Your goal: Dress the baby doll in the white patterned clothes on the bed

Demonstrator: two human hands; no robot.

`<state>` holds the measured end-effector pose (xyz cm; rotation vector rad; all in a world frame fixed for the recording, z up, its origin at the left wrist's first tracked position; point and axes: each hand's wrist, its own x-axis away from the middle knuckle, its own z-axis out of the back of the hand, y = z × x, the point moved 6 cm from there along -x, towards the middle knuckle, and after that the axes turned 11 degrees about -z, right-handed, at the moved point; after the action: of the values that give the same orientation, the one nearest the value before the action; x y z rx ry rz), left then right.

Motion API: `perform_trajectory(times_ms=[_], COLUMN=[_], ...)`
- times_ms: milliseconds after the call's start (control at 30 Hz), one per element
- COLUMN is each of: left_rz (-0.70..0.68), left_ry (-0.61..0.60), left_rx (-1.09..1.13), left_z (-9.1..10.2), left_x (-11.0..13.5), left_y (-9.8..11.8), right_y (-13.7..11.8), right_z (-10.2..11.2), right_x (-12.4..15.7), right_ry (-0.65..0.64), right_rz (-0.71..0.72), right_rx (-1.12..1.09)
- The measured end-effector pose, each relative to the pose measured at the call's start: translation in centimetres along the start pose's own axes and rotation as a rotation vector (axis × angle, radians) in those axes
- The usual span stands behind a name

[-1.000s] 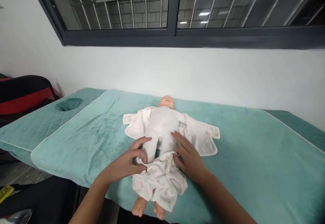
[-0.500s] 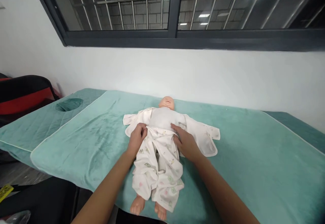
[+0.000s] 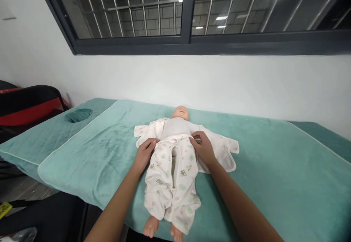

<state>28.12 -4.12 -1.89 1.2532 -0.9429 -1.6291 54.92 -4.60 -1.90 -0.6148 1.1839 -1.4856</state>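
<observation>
A baby doll [image 3: 180,113] lies on its back, head toward the wall and bare feet toward me. It wears a white shirt [image 3: 216,144] with both sleeves spread out sideways. White printed pants [image 3: 184,172] cover its legs, with a long slit between them. My left hand [image 3: 145,153] is closed at the left side of the waistband, thumb and fingers pinching the cloth. On the opposite side, my right hand [image 3: 202,146] has curled fingers gripping the waistband. The waistband lies across the doll's belly.
The doll rests on a bed with a green cover [image 3: 90,161], which has a round hole [image 3: 79,115] at its left end. A white wall and a dark-framed window [image 3: 189,44] stand behind. A black and red chair [image 3: 30,106] is at the left.
The pants' waistband has been straightened and the cloth over the legs lies smoother, showing the slit. My right hand has moved slightly upward and curled its fingers; my left has shifted slightly down.
</observation>
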Motion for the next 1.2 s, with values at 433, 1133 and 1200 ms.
perform_trajectory(times_ms=[433,1133,1200], left_rz=[0.219,0.098,0.084], left_ry=[-0.268,0.078,0.094], left_rx=[0.259,0.263,0.270], left_z=[-0.7,-3.1,-3.0], left_x=[1.6,-2.2,-2.1], left_y=[0.6,-0.7,-0.6], right_y=[0.0,2.6,2.7], right_z=[0.8,0.9,1.0], right_x=[2.1,0.0,-0.1], right_ry=[-0.610,-0.132,-0.124], right_rz=[-0.264,-0.238,-0.244], right_rx=[-0.305,-0.298,-0.309])
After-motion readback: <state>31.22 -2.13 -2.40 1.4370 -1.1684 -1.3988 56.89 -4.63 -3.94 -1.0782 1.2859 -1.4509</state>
